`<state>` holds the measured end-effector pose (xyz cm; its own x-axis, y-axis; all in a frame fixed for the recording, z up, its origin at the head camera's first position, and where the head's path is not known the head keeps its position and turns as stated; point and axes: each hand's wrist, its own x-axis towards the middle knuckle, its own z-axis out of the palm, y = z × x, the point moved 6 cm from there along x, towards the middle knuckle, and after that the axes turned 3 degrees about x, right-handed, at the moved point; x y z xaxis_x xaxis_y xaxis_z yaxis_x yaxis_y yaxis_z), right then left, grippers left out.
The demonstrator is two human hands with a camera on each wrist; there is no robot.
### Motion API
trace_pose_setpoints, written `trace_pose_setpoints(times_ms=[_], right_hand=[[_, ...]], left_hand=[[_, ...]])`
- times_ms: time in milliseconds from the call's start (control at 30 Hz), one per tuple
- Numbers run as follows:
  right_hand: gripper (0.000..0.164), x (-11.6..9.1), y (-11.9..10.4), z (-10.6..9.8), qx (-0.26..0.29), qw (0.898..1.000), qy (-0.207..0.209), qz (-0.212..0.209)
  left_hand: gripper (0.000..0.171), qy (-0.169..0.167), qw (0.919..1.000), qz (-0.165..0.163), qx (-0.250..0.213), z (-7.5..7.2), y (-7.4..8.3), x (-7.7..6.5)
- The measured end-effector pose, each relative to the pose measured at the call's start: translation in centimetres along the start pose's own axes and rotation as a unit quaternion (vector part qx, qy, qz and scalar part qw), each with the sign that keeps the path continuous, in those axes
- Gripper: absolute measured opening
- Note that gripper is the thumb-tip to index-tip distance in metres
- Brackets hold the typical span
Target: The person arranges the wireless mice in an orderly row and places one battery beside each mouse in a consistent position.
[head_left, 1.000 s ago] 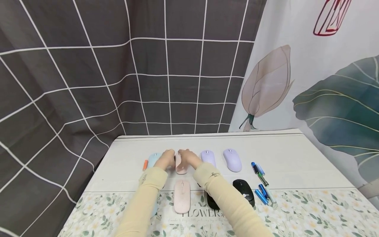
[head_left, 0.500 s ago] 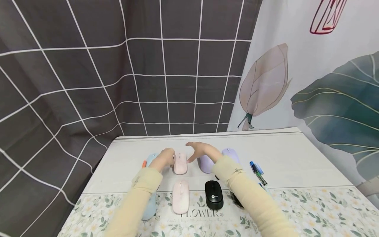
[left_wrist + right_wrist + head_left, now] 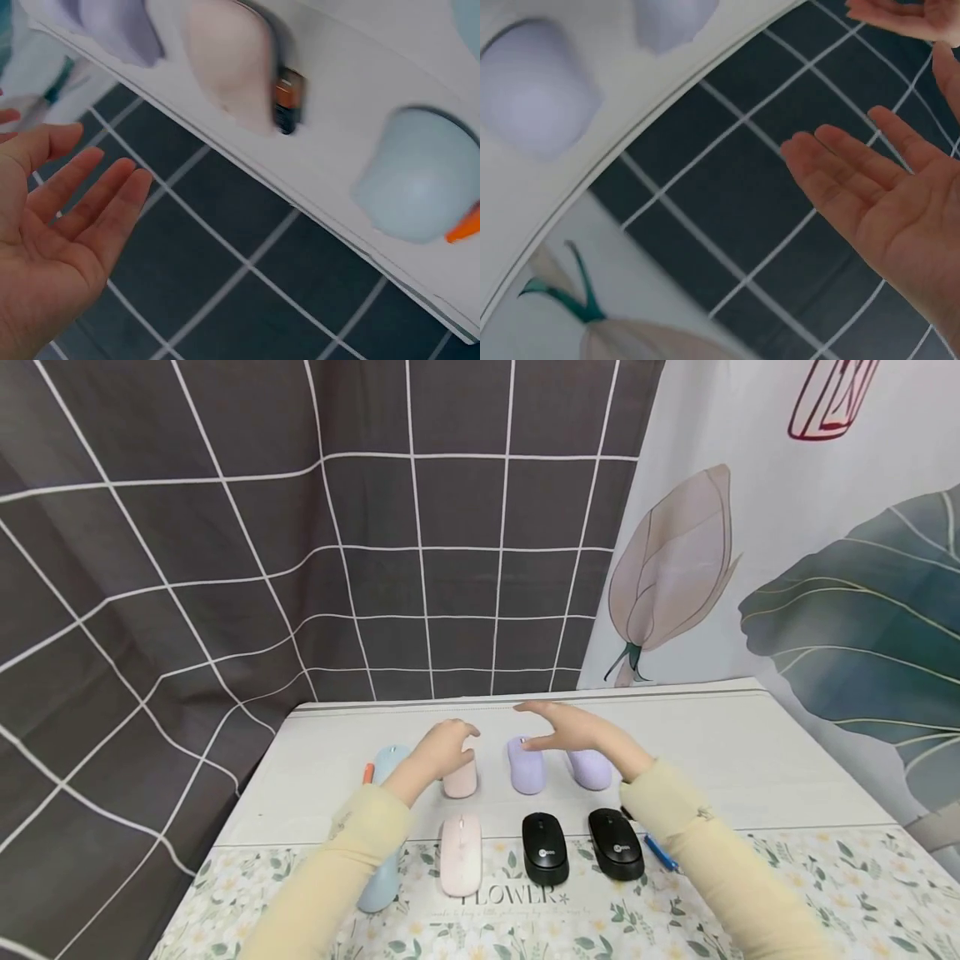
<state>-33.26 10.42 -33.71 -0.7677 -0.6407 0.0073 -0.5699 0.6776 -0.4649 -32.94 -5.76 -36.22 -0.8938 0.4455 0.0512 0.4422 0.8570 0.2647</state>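
My left hand (image 3: 441, 750) hovers over the far pink computer mouse (image 3: 461, 782), its fingers loosely spread and holding nothing. The left wrist view shows that palm empty, and beside the pink mouse lies a small battery (image 3: 288, 97) with a copper and black casing. Above two purple mice, one near (image 3: 527, 770) and one farther right (image 3: 592, 771), my right hand (image 3: 573, 728) is raised with its fingers extended. Its palm is also empty in the right wrist view. My right hand partly covers the tops of the purple mice.
A light blue mouse (image 3: 390, 762) stands left, with an orange object (image 3: 368, 773) beside it. Nearer are another blue mouse (image 3: 380, 887), a pink mouse (image 3: 461, 856) and two black mice, one at the right (image 3: 617, 845). A blue pen-like item (image 3: 661, 853) shows by my right sleeve.
Both hands were at the far pink mouse. My right hand has withdrawn rightward over the purple mice; my left hand has let go of the pink mouse's side and lifted, fingers opening.
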Motion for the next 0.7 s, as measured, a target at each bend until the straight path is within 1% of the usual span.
trace_pose_setpoints(times_ms=[100, 200, 267, 400, 567, 700], right_hand=[[0.055, -1.9, 0.9, -0.9, 0.003, 0.999, 0.042, -0.010], [0.049, -3.6, 1.7, -1.6, 0.008, 0.997, 0.079, -0.015], [0.047, -4.8, 2.2, -2.1, 0.012, 0.995, 0.103, -0.014], [0.048, -6.9, 3.1, -3.2, 0.008, 0.990, 0.139, -0.010], [0.050, -9.5, 5.3, -4.4, 0.009, 0.986, 0.165, 0.011], [0.049, -11.8, 7.2, -4.9, 0.013, 0.982, 0.186, 0.024]], left_hand=[[0.030, 0.024, 0.9992, 0.030, -0.014, 0.3, 1.3, -0.2], [0.030, 0.041, 0.9974, 0.054, -0.028, 0.6, 2.6, -0.5], [0.030, 0.050, 0.9959, 0.070, -0.028, 0.8, 3.7, -0.7], [0.028, 0.064, 0.9938, 0.088, -0.021, 1.2, 5.9, -0.9], [0.025, 0.053, 0.9929, 0.106, -0.008, 2.3, 8.1, -1.2], [0.021, 0.048, 0.9919, 0.116, 0.012, 3.7, 9.1, -1.8]])
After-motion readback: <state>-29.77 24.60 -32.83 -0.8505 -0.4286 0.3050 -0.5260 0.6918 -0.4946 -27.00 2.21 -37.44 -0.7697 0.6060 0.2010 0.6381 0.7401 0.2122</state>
